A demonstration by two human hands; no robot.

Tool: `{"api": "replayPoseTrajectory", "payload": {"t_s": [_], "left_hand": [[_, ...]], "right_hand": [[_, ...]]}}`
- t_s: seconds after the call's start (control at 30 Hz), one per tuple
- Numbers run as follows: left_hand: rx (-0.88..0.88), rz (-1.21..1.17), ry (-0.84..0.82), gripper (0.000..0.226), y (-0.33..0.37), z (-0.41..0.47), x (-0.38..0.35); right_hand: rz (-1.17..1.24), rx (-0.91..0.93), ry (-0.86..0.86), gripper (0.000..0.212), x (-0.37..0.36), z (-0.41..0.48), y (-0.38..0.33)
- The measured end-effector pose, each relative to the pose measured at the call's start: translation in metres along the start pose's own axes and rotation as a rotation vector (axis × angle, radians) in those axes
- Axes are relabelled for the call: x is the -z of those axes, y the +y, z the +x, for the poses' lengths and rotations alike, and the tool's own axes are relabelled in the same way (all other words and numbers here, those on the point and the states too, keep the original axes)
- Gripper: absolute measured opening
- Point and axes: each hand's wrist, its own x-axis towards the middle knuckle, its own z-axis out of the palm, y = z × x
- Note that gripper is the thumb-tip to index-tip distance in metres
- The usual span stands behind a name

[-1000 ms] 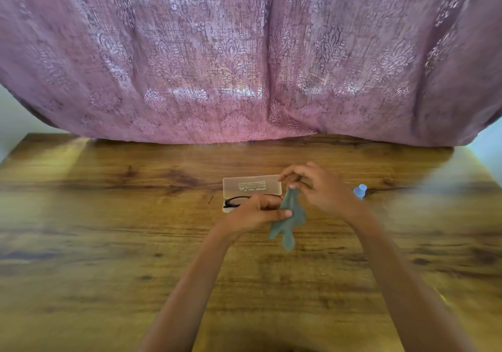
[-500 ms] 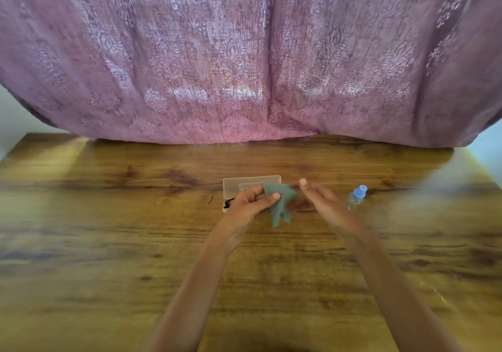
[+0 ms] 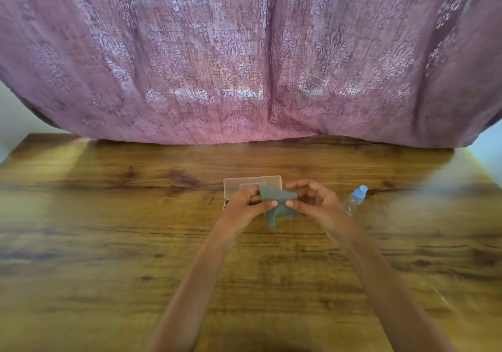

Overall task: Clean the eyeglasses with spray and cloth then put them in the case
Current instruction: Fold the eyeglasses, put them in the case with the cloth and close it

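Note:
A grey-green cleaning cloth (image 3: 277,202) hangs between both hands above the table's middle. My left hand (image 3: 244,205) pinches its left side with thumb and fingers. My right hand (image 3: 312,202) pinches its right side, thumb on the front. Behind the hands lies the translucent beige eyeglass case (image 3: 252,184), partly covered by them. Only a small dark bit of the eyeglasses (image 3: 226,203) shows at the left of my left hand; the rest is hidden. A small clear spray bottle (image 3: 355,199) with a blue cap stands just right of my right hand.
The wooden table (image 3: 108,243) stretches wide on both sides. A pink patterned curtain (image 3: 244,66) hangs down to the table's far edge.
My right hand let the cloth go to the left hand, then came back and took hold of its right side. The cloth has moved up in front of the case.

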Motion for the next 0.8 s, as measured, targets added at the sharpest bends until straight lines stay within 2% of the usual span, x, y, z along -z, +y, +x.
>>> {"api": "replayPoseTrajectory", "payload": {"t_s": [0.13,0.3,0.53,0.67,0.8], "left_hand": [[0.030,0.029,0.074,0.042,-0.001,0.001,0.001],[0.013,0.019,-0.008,0.044,0.003,-0.001,0.005],[-0.022,-0.009,-0.076,0.046,0.009,-0.008,0.006],[-0.032,0.006,-0.112,0.046,0.010,-0.010,0.007],[-0.035,0.020,-0.091,0.046,0.011,-0.009,0.009]], "right_hand": [[-0.039,-0.021,-0.013,0.028,0.000,0.000,-0.002],[0.053,-0.105,-0.019,0.038,-0.004,-0.003,-0.006],[0.429,-0.252,-0.127,0.038,-0.008,-0.003,-0.006],[0.393,-0.227,-0.163,0.045,-0.011,-0.001,-0.002],[0.258,-0.115,-0.027,0.043,-0.014,0.000,-0.002]]}}
